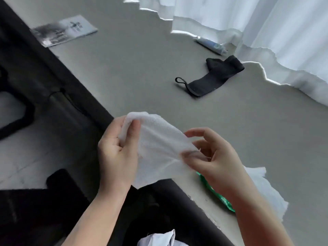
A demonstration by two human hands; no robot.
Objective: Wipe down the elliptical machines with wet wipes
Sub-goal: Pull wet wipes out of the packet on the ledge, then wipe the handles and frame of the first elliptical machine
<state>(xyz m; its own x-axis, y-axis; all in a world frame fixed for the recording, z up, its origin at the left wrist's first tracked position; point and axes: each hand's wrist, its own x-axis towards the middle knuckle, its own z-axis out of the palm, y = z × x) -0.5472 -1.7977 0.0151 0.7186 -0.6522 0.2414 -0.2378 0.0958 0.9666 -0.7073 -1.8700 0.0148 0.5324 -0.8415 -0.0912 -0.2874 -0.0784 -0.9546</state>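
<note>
Black strap [211, 77], booklet [63, 30] (tube [212, 45] by curtain [275, 29]).

Wipe [159, 146] betw. 2 hands; strap [213, 79] behind on ledge [142, 68], tube [211, 45] further back, booklet [63, 31] far left.

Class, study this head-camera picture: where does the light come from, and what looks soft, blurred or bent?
Head view: daylight glows through the white curtain, leaving bright slivers along its hem; the booklet is smeared and unreadable; the dark machine frame loses detail in shadow; the wide lens tilts the floor; both hands, left hand and right hand, and the wet wipe look fairly sharp.
</note>
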